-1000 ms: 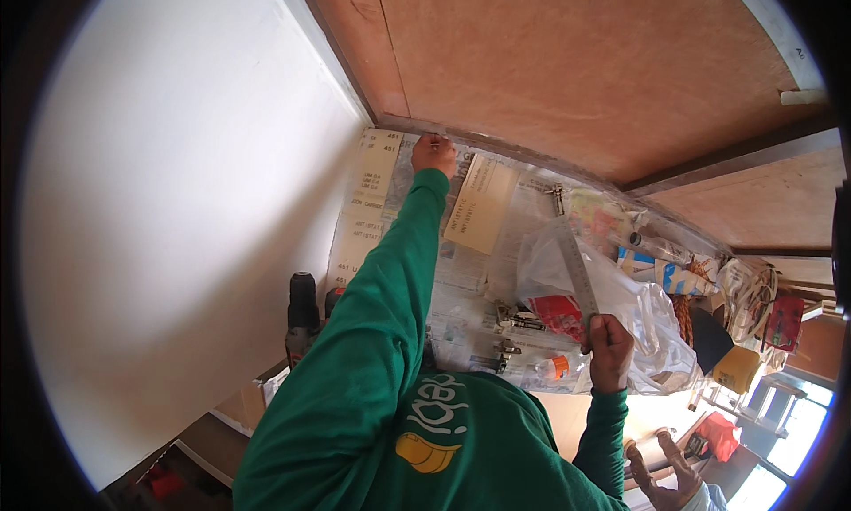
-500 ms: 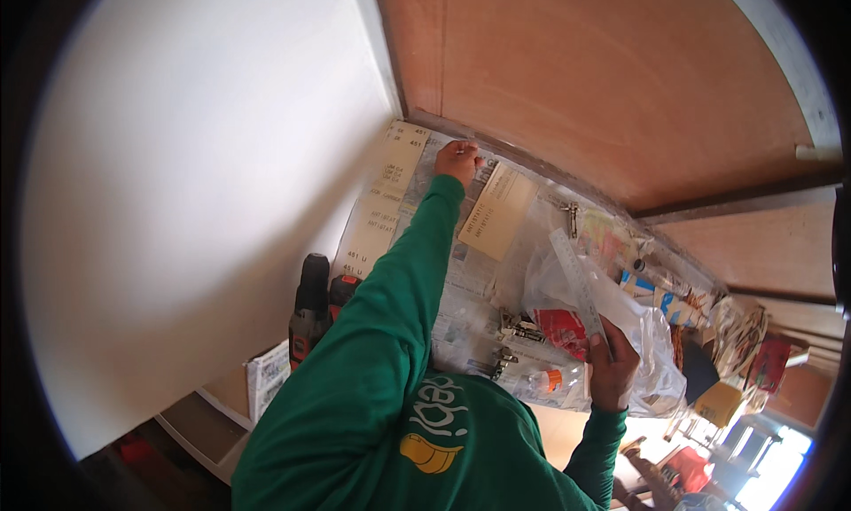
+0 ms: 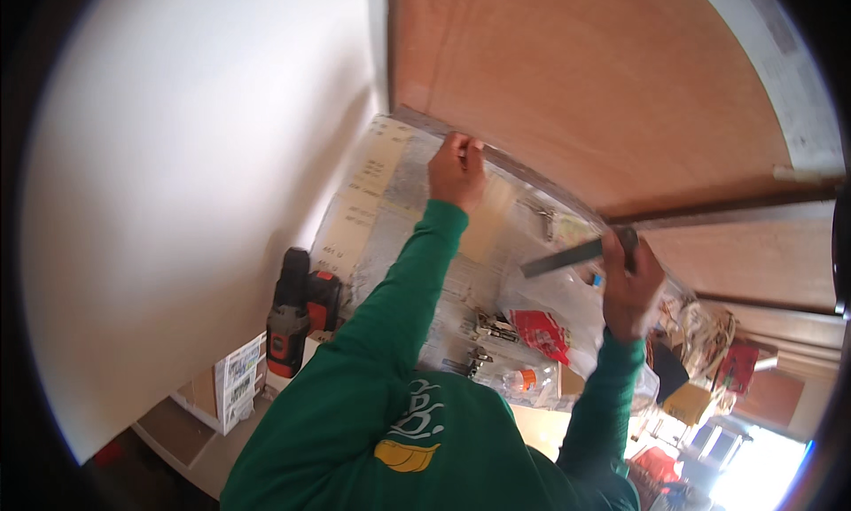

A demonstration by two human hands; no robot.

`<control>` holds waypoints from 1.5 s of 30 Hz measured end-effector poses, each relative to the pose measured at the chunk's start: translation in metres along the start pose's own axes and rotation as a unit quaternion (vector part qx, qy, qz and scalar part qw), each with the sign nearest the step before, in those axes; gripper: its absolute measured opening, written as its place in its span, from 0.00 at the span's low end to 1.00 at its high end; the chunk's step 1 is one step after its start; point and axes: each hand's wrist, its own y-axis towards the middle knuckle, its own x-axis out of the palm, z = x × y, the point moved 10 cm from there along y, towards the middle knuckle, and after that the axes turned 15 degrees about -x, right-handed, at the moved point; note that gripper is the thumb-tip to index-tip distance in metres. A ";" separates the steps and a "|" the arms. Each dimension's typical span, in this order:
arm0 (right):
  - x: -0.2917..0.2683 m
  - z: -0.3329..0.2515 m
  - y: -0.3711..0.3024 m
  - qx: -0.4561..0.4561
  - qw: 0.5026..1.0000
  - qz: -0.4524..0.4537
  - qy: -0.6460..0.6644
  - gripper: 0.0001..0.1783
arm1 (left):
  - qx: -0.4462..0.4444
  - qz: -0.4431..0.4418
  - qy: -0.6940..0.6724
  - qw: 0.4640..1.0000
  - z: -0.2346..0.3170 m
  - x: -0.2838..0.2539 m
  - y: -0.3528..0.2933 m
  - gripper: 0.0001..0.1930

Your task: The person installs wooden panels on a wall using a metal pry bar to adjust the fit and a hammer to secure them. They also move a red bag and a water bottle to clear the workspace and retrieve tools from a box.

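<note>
My left hand [image 3: 456, 172] is raised near the lower edge of the brown wood panel [image 3: 567, 85], its fingertips pinched together. Whatever sits between them is too small to name. My right hand [image 3: 631, 285] grips one end of a flat metal ruler [image 3: 567, 257], which looks dark now and points left over the work surface. Beneath the ruler lie a clear plastic bag [image 3: 523, 289] and a red packet [image 3: 539, 332]. Several metal hinges [image 3: 495, 327] lie close to my chest, beside a clear bottle with an orange band [image 3: 525, 381].
A black and orange cordless drill [image 3: 288, 320] stands left of my arm by a white panel [image 3: 195, 174]. Printed cream sheets [image 3: 359, 196] cover part of the surface. At the right are a yellow container [image 3: 690, 403] and a pile of odds and ends [image 3: 700, 325].
My right hand has lifted up and away from me, and the ruler has swung from steep to nearly level, its markings no longer showing. My left hand has shifted slightly and turned, fingers still pinched.
</note>
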 end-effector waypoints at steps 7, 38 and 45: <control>0.039 0.050 0.009 0.141 0.916 0.116 0.357 0.13 | -0.327 -0.099 -0.147 0.928 -0.045 -0.001 -0.045 0.21; 0.315 0.058 0.085 -0.198 0.937 -0.243 -0.154 0.18 | -0.047 -0.266 0.001 0.963 0.046 0.025 0.075 0.14; 0.289 0.043 0.105 -0.177 0.967 -0.184 -0.022 0.11 | 0.047 -0.157 0.004 0.986 0.044 0.016 0.060 0.19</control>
